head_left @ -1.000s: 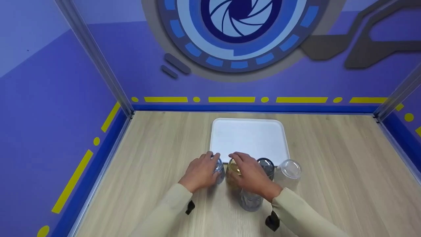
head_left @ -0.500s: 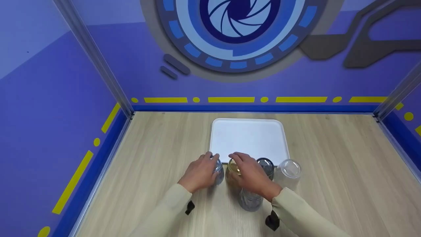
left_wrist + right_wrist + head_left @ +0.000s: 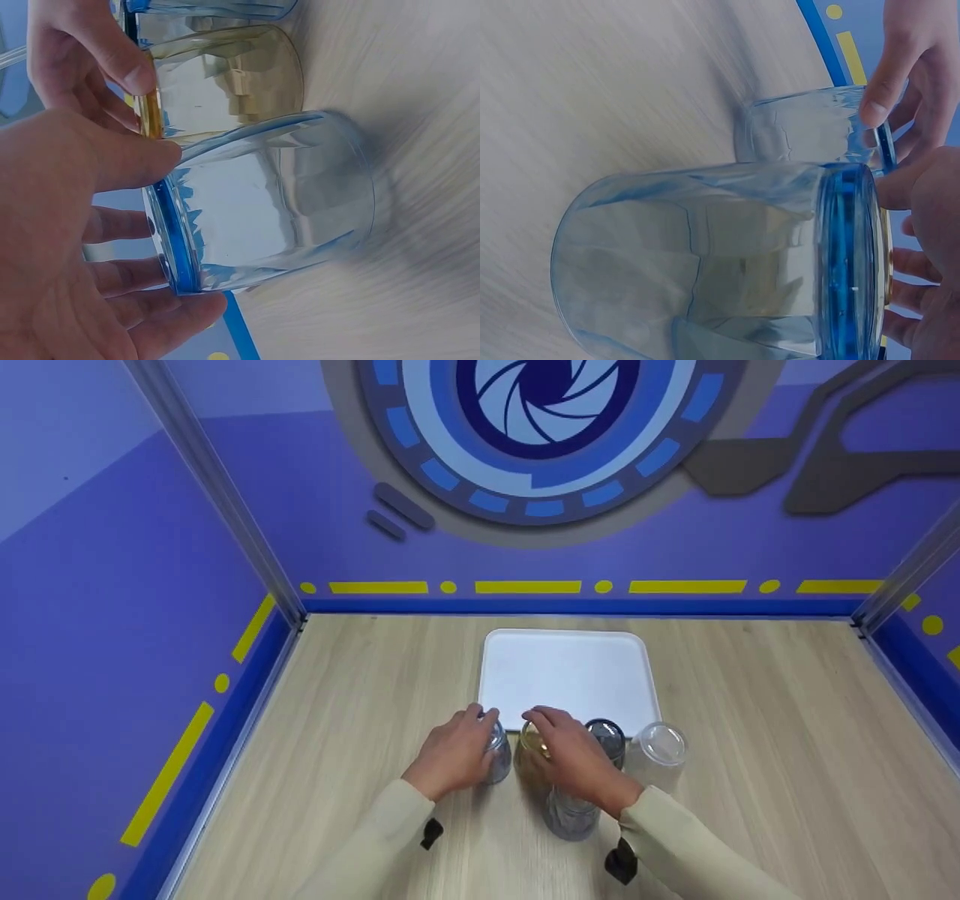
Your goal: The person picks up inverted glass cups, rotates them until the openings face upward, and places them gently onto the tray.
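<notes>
Standing nearest on the tabletop [image 3: 750,810], at the right hand's [image 3: 571,754] 6 o'clock: a near clear glass [image 3: 571,819], upturned, not held. At its 10 o'clock, left hand [image 3: 452,754] has thumb and fingers round the upper end of a bluish glass [image 3: 255,214], grip spread just as wide as the base. Right hand has a similar pinch on an amber glass [image 3: 247,82], at the bluish one's 3 o'clock, slim gap between; partly covered in the head view. Both held glasses are base up, rims down at the tabletop. Dark glass [image 3: 607,739] at the right hand's 2 o'clock, second clear glass [image 3: 663,750] at 3. Farther out, 12 o'clock: white tray [image 3: 570,679].

Step in hand, judging by this: gripping two glasses together. Next move probably calls for even pressure, straight lift, right wrist clear of the neighbours.
</notes>
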`<state>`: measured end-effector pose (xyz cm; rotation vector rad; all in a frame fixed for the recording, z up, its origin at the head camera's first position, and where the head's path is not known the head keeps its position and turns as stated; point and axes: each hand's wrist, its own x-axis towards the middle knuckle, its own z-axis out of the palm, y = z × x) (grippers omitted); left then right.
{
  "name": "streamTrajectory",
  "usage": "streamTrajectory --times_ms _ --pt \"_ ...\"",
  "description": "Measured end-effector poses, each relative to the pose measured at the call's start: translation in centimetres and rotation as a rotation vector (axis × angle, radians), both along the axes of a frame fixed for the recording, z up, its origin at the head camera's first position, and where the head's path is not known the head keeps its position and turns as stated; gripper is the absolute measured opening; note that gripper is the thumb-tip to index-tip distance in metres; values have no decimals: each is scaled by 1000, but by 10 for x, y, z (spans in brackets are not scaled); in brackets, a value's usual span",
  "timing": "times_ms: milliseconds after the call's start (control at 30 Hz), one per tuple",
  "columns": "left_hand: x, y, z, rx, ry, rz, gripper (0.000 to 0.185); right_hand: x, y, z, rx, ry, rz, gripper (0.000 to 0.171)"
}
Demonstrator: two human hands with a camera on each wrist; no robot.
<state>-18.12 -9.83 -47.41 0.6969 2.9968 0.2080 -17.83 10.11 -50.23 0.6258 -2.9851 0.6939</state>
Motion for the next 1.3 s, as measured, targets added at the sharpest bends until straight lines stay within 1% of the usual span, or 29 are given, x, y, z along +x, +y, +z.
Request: streamTrajectory --times_ms 300,400,533,867,1167,1300 --pt "1 -3 3 16 -19 14 57 -1 1 -2 1 13 6 52" --pt "2 -5 3 25 -6 11 57 -1 1 -2 -11 38 17 51" --pt "2 -6 2 30 -8 9 57 -1 2 -3 -20 68 30 49" --pt "3 -10 5 60 -28 53 58 -1 2 -2 -28 29 13 51" --pt "3 -16 10 94 -29 73 57 0 2 -2 -33 11 10 52" --pt "2 -20 11 114 -16 90 58 0 1 -4 -35 23 12 52"
